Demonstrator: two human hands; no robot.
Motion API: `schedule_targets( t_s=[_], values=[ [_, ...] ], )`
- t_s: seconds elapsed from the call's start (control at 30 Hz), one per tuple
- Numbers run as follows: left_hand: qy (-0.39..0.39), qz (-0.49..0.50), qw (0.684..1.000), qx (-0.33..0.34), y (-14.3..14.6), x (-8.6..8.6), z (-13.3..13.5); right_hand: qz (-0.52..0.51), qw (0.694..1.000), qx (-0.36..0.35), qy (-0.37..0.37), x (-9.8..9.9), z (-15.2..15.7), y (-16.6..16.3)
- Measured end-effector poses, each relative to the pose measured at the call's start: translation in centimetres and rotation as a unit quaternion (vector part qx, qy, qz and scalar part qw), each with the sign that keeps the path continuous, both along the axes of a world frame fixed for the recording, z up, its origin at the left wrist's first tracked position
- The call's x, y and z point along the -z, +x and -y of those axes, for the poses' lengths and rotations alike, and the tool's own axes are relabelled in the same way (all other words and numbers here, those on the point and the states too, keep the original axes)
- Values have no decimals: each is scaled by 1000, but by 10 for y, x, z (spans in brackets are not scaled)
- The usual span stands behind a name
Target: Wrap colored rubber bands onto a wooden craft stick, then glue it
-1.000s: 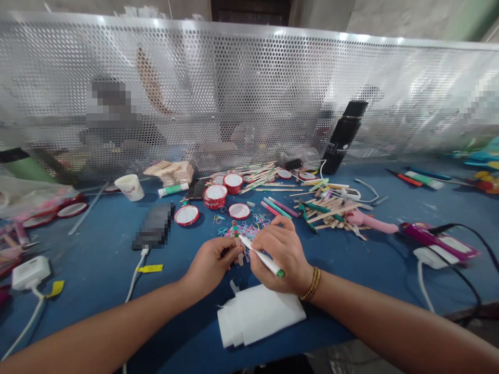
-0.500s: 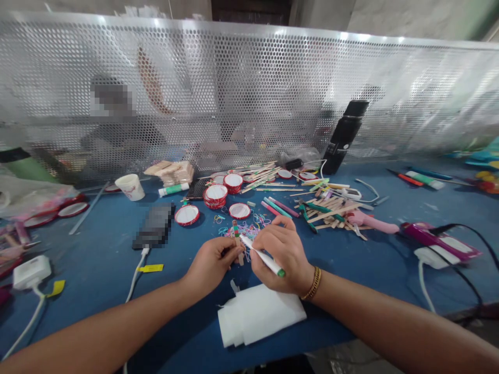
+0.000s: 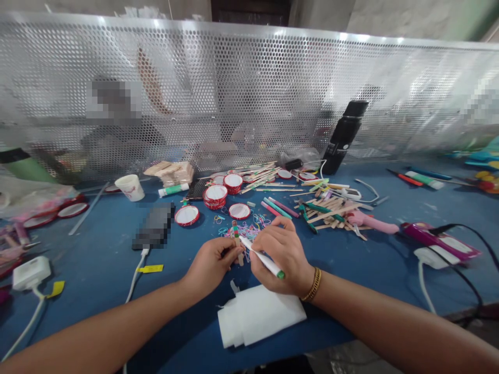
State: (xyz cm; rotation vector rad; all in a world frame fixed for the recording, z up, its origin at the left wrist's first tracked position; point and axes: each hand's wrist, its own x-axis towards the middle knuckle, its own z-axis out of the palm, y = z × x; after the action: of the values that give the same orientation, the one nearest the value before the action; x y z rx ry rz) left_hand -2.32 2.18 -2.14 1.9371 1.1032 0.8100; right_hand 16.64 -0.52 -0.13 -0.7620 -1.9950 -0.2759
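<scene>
My left hand (image 3: 212, 265) pinches a wooden stick (image 3: 236, 238) that bears red and green marks and stands nearly upright above the blue table (image 3: 97, 259). My right hand (image 3: 283, 254) grips a white marker with a green end (image 3: 263, 258), and its tip rests against the stick. Under both hands lies a scatter of small coloured rubber bands (image 3: 249, 228). A folded white cloth (image 3: 259, 314) lies just in front of my right wrist, which wears a gold bangle (image 3: 313, 284).
Red-rimmed round lids (image 3: 215, 194), loose markers (image 3: 278, 206) and a pile of wooden sticks (image 3: 331, 210) lie beyond my hands. A phone (image 3: 155, 226) on a cable sits left, a pink tool (image 3: 438, 241) right. A perforated metal screen (image 3: 249, 88) closes the back, with a person behind it.
</scene>
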Motion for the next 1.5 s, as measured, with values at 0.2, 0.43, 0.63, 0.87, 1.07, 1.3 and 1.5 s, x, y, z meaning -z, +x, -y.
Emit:
schedule_targets(
  t_s=[0.2,0.43,0.63,0.87,1.07,1.3,1.5],
  values=[
    [-3,3,1000,6,-1,1,-1,19,999,6,-26,-1,0,-2],
    [-5,4,1000,4,0,0,0,4,1000,8,1,-1,0,0],
    [-3,5,1000,10,0,0,0,24,1000,2,-20,-1,1,-2],
    [-1,-2,1000,-3,1,-2,1,11,1000,17,-3,-2,1,0],
    [1,8,1000,6,0,1,-1,21,1000,-5,-13,-1,3,-2],
    [-3,1,1000,9,0,0,-1,23,999,-7,-21,1,1,-3],
    [-4,3,1000,10,-1,1,0,27,999,0,-18,0,2,-3]
  ],
)
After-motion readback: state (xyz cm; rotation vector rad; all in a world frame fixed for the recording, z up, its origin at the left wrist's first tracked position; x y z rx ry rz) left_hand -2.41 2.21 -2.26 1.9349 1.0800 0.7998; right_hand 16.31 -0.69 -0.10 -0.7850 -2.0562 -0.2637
